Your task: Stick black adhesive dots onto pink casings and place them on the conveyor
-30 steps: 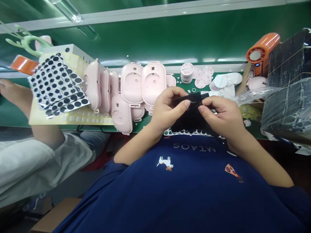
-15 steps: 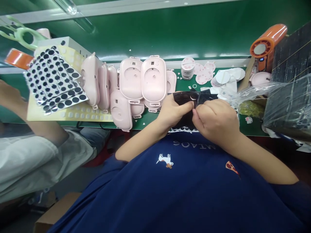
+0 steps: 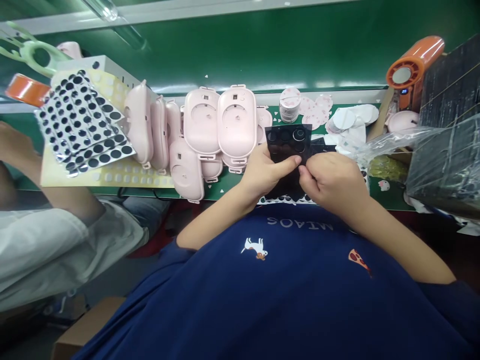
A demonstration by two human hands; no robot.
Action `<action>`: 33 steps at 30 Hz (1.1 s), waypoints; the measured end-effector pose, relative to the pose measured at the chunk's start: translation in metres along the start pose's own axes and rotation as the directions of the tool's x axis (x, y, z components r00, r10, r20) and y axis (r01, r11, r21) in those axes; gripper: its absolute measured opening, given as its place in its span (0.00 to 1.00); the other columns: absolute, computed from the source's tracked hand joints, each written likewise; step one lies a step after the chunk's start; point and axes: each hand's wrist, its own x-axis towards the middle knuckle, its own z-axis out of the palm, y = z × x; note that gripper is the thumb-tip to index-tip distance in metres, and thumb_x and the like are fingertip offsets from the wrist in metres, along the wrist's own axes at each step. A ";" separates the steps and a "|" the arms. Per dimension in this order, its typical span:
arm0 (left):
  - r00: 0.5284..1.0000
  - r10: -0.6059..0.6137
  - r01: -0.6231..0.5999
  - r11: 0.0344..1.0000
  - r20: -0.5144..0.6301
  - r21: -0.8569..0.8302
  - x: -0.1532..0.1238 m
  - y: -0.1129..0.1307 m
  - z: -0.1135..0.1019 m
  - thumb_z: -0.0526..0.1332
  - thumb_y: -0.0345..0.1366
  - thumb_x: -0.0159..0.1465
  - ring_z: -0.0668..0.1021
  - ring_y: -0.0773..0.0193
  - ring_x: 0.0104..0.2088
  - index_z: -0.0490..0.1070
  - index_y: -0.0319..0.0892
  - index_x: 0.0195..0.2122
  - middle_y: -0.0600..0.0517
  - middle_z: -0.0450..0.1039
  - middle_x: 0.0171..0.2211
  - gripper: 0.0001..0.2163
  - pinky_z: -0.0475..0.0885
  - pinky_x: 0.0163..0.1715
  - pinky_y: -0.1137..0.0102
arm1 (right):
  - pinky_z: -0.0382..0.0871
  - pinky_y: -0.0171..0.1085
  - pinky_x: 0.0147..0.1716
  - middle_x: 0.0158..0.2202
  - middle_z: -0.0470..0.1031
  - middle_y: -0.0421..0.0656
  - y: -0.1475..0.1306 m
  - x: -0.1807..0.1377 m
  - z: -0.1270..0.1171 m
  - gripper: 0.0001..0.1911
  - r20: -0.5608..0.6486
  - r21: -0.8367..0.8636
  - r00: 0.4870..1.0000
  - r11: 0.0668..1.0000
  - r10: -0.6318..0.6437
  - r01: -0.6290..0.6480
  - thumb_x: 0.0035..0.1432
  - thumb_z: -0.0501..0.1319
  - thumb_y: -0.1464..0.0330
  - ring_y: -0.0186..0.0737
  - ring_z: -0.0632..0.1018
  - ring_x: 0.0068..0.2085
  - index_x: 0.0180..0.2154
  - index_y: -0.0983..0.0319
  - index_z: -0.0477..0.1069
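My left hand (image 3: 263,172) is closed on a dark sheet (image 3: 283,142) marked with round black discs, its thumb pressing on the front. Near the sheet's upper right corner, one disc shows a pale ring. My right hand (image 3: 335,182) is curled into a pinch against the sheet's right edge, fingertips close to my left thumb. What lies between those fingertips is hidden. Below both hands, a white sheet with black dots (image 3: 279,201) shows at the table's front edge.
Several pink plastic shells (image 3: 237,120) stand to the left, beside dotted sticker sheets (image 3: 84,122). Patterned round stickers (image 3: 317,111) and white backing scraps (image 3: 354,120) lie behind my hands. An orange fan (image 3: 414,65) and a plastic-wrapped dark box (image 3: 450,135) are at right. A co-worker's arm (image 3: 48,180) is at far left.
The dark sheet's top has risen and tipped more toward the camera, so its discs show more clearly. Both hands stay nearly in place.
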 end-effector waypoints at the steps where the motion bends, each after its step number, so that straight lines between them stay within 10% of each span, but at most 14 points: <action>1: 1.000 0.015 -0.014 0.999 -0.024 0.035 0.000 0.001 0.001 0.78 0.47 0.50 0.82 0.60 0.36 0.77 0.40 0.33 0.52 0.81 0.33 0.18 0.77 0.40 0.66 | 0.53 0.41 0.31 0.22 0.67 0.42 -0.002 0.000 0.001 0.17 -0.012 -0.025 1.000 1.000 -0.014 0.014 0.67 0.51 0.69 0.40 0.66 0.27 0.24 0.58 0.64; 33: 0.966 -0.250 0.257 0.958 0.067 -0.128 0.001 -0.008 -0.002 0.79 0.45 0.44 0.77 0.66 0.26 0.76 0.40 0.30 0.53 0.78 0.27 0.20 0.74 0.28 0.70 | 0.54 0.39 0.27 0.21 0.64 0.39 0.016 0.000 0.004 0.16 0.046 0.143 0.996 0.986 0.080 -0.086 0.66 0.51 0.66 0.38 0.65 0.24 0.24 0.56 0.55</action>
